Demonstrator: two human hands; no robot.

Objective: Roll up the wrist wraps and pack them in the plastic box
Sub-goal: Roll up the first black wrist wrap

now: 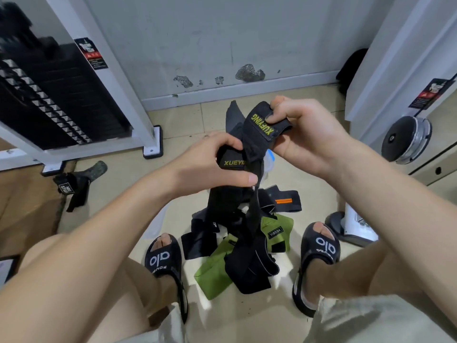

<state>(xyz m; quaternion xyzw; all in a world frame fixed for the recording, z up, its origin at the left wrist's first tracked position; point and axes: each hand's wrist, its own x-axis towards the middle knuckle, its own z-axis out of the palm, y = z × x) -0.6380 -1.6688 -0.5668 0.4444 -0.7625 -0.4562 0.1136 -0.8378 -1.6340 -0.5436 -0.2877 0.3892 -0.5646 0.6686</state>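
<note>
Black XUEYING-labelled fabric wrist wraps (257, 134), pinched by left hand (212, 164) and right hand (306, 129) above floor pile (242, 243): separate tangled tails, then roll tight from label end.

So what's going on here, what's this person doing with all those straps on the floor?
A person sitting over a pile of wrist wraps on the floor is sorting them out. Both hands hold black XUEYING wrist wraps: the left hand grips one labelled end, the right hand pinches another. Their tails hang down unrolled. Green YIBODA wraps lie between the person's sandals.
</note>
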